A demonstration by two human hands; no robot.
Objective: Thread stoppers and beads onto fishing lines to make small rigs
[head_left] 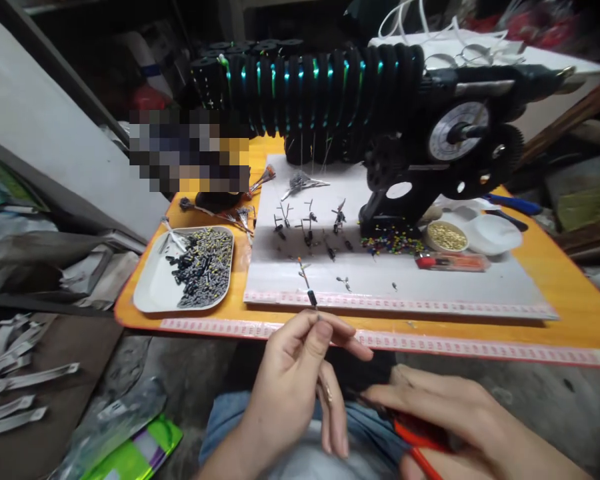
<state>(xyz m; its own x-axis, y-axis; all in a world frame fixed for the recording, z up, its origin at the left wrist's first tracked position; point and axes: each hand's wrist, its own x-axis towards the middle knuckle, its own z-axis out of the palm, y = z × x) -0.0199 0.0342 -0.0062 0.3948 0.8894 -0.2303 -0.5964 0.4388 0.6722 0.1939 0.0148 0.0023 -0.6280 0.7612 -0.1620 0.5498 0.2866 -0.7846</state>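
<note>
pinching a black-tipped wire pin (312, 298), left hand (295, 380) fingers hover at the near edge of the orange surface (570, 307); right hand (460, 420) clasps red-handled pliers (415, 440); round white dial (457, 130) marks unreadable.

1. The left hand (300, 380) is raised in the middle of the view, its forearm coming up from the lower left over the lap
2. Its thumb and forefinger are pinched together at the top, tips touching; the middle finger sticks out to the right, and the ring and little fingers hang down, loosely curled
3. The right hand (445, 413) lies lower and to the right (wrist out of view at the lower right edge), back of the hand up
4. Its fingers (410, 400) lie close together, pointing left toward the left hand, folded loosely inward in a grip
5. The two hands are near each other but apart
</note>
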